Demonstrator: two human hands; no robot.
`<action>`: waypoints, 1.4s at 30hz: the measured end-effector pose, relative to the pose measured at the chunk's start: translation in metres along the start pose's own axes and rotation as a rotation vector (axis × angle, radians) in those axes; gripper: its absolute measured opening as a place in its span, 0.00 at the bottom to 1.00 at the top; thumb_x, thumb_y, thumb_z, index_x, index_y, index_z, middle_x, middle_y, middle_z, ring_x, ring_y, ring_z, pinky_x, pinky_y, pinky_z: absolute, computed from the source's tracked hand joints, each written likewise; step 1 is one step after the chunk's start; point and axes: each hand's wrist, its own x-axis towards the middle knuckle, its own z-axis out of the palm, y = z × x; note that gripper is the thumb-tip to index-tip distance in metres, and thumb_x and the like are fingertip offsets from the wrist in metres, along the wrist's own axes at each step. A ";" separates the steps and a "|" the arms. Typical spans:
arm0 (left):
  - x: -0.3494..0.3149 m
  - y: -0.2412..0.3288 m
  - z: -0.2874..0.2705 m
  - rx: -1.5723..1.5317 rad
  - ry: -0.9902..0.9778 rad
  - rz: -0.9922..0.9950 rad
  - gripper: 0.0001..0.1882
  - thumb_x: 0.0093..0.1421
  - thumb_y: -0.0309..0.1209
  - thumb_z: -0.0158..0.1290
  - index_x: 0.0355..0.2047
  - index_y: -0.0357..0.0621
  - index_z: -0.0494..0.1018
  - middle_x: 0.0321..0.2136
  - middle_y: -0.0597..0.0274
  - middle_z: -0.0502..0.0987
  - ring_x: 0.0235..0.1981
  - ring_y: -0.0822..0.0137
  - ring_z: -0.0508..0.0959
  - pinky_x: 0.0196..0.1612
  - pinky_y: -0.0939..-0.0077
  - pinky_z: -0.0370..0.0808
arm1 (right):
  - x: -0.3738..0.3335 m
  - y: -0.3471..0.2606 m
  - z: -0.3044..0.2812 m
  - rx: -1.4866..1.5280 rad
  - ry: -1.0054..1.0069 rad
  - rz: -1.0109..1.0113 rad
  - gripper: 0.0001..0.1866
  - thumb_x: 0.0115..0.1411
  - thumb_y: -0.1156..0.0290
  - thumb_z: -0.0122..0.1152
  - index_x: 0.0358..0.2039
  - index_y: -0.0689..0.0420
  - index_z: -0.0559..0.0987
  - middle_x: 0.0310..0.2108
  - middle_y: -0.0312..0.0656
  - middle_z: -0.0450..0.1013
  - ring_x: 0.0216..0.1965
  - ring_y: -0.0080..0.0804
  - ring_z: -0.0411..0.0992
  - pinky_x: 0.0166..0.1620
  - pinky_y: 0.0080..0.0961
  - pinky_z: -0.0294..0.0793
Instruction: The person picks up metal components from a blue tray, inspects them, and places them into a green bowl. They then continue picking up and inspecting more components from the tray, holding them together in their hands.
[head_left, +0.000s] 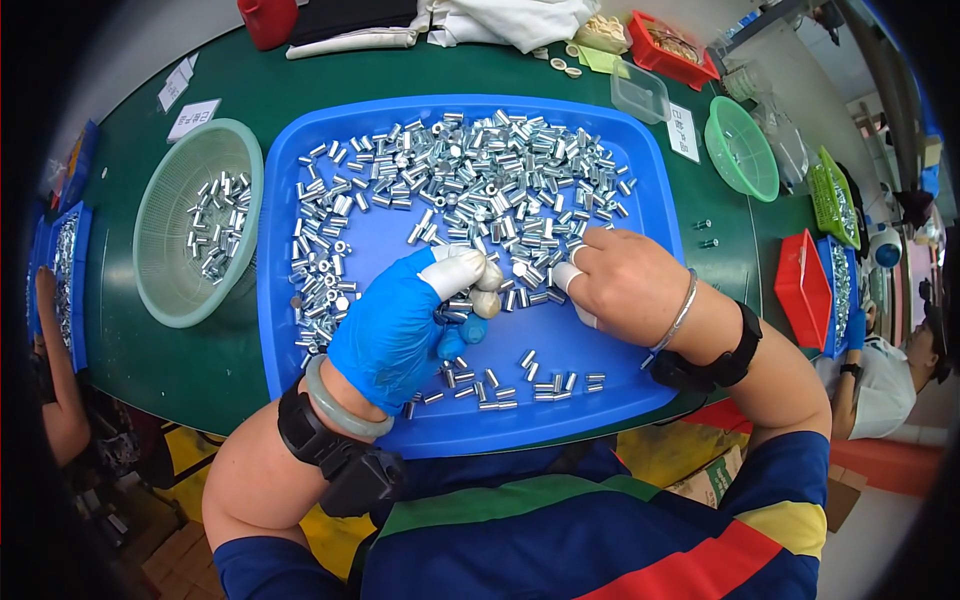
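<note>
Several small shiny metal sleeves (500,150) lie heaped in a wide blue tray (370,235), thickest along its far side. My left hand (395,320), in a blue glove with pale finger cots on some fingertips, is curled over the tray's middle with a few sleeves among its fingers. To its right, my right hand (625,280) is bare except for white finger cots. Its fingers are bent together at the pile's near edge, and anything between the fingertips is hidden. Closer to me, a loose group of sleeves (555,383) rests on the tray floor.
Left of the tray stands a pale green basket (150,230) with some sleeves in it. A brighter green basket (718,140), a clear plastic box (640,92) and red bins (802,280) are on the right. Two sleeves lie on the green tabletop (720,270). Other people sit at both sides.
</note>
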 end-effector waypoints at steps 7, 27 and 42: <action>0.002 -0.003 -0.002 0.009 -0.026 -0.013 0.10 0.59 0.36 0.47 0.32 0.44 0.72 0.24 0.68 0.73 0.21 0.78 0.67 0.22 0.89 0.61 | -0.005 0.000 -0.013 0.142 0.076 0.012 0.08 0.40 0.73 0.63 0.24 0.56 0.75 0.19 0.35 0.67 0.25 0.31 0.68 0.27 0.26 0.68; -0.003 -0.007 0.008 0.200 -0.174 -0.202 0.16 0.60 0.39 0.43 0.37 0.39 0.72 0.29 0.60 0.75 0.23 0.73 0.72 0.21 0.85 0.65 | -0.032 -0.031 -0.009 0.918 0.316 0.054 0.10 0.44 0.75 0.67 0.29 0.56 0.78 0.21 0.36 0.72 0.20 0.31 0.69 0.24 0.25 0.67; -0.005 -0.008 0.005 0.261 -0.367 -0.301 0.13 0.60 0.31 0.47 0.42 0.37 0.71 0.30 0.60 0.75 0.28 0.74 0.74 0.28 0.86 0.69 | -0.038 -0.037 -0.010 0.933 0.231 0.095 0.10 0.42 0.74 0.69 0.26 0.55 0.78 0.23 0.35 0.75 0.21 0.28 0.70 0.24 0.21 0.68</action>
